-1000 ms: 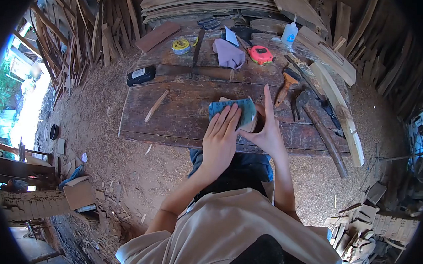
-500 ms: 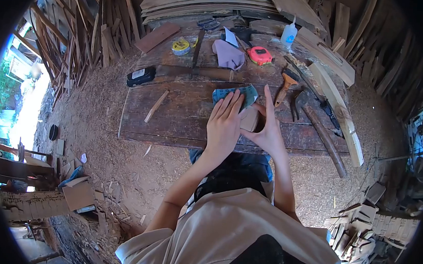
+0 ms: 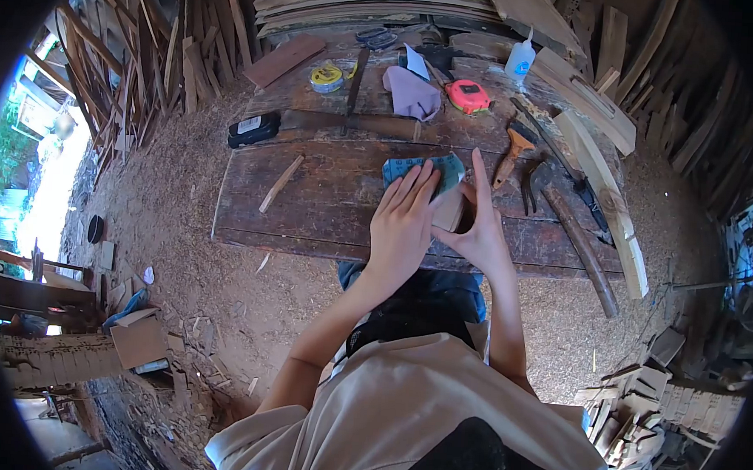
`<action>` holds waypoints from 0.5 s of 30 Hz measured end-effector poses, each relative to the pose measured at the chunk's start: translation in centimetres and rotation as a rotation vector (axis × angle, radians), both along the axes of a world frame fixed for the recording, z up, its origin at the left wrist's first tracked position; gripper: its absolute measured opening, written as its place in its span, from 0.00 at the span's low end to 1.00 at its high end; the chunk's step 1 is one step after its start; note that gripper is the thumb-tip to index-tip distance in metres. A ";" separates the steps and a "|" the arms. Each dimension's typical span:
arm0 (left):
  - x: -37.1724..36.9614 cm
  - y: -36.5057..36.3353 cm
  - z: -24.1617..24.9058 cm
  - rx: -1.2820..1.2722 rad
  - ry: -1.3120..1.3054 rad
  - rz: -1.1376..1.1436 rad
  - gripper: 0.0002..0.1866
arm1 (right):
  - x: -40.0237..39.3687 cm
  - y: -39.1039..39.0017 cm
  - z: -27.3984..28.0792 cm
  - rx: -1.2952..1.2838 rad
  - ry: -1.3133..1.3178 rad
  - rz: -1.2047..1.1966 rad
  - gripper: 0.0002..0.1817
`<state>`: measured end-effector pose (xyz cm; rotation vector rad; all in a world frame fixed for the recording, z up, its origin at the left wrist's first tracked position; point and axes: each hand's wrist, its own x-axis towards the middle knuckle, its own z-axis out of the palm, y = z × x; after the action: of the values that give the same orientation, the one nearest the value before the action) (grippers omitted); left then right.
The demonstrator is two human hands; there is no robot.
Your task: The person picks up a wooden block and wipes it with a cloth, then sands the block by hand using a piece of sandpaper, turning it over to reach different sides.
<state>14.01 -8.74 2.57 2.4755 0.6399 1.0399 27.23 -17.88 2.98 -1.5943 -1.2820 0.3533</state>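
Observation:
A blue-green printed sheet, apparently sandpaper (image 3: 452,167), lies over a small wooden block (image 3: 448,211) near the front edge of the workbench. My left hand (image 3: 403,224) presses flat on the sheet, fingers extended and close together. Around the block's right side, my right hand (image 3: 480,232) has its thumb at the near edge and its index finger pointing up. The block's underside and part of its far side are hidden by the sheet and hands.
On the wooden bench (image 3: 310,206) lie a black case (image 3: 254,131), yellow tape (image 3: 326,77), purple cloth (image 3: 411,94), red tape measure (image 3: 468,96), glue bottle (image 3: 520,59), orange-handled brush (image 3: 514,154), hammer (image 3: 580,250), wood stick (image 3: 281,184) and a curved timber (image 3: 604,200).
The view has shifted slightly. Both hands stay at the block, with the sheet's right part now lying a little differently beside my left fingers.

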 end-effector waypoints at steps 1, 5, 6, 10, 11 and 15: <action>0.4 0.5 0.0 -0.004 0.002 -0.015 0.20 | 0.0 0.0 -0.1 0.013 -0.039 -0.011 0.67; 0.8 1.1 0.0 0.020 0.016 -0.031 0.20 | 0.0 0.1 0.0 0.033 -0.027 -0.016 0.67; 0.6 0.8 0.1 0.022 0.013 -0.033 0.20 | -0.1 0.1 0.0 0.025 0.009 -0.015 0.67; -1.6 -1.6 0.7 -0.007 0.041 -0.020 0.21 | 0.0 0.1 -0.2 0.027 0.053 -0.010 0.68; -2.1 -2.1 0.7 -0.015 0.055 -0.017 0.22 | 0.1 0.1 -0.2 0.024 0.055 -0.008 0.68; -2.4 -2.1 0.6 -0.018 0.046 -0.016 0.23 | 0.1 0.2 -0.2 0.020 0.001 0.017 0.68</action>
<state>11.63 -10.80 3.15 2.4912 0.6400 0.9697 27.33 -17.66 2.80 -1.5674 -1.2949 0.3511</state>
